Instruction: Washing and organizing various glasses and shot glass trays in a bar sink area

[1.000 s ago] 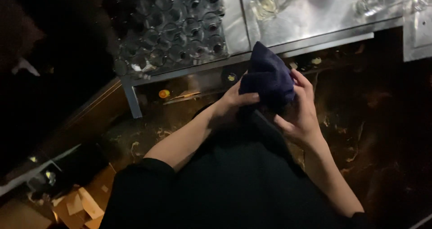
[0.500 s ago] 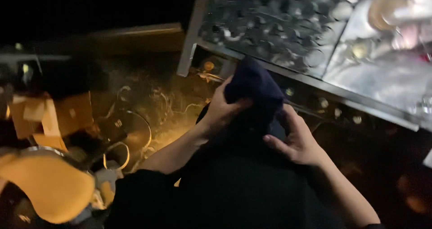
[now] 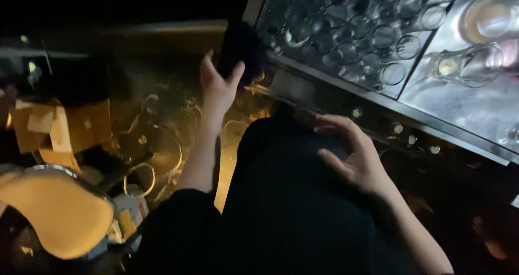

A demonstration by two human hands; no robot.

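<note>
Left hand (image 3: 219, 88) grips dark cloth (image 3: 241, 50) at bench (image 3: 459, 113) near-left corner; right hand (image 3: 354, 156) spread, empty; cloth swinging close could likely knock the glasses (image 3: 351, 37) over.

The right hand (image 3: 354, 158) has let go of the dark blue cloth (image 3: 241, 50) and now hangs open, well apart from it, fingers spread over the dark apron. Only the left hand (image 3: 218, 88) keeps its grip, having carried the cloth up beside the bench (image 3: 459, 110) edge.
</note>
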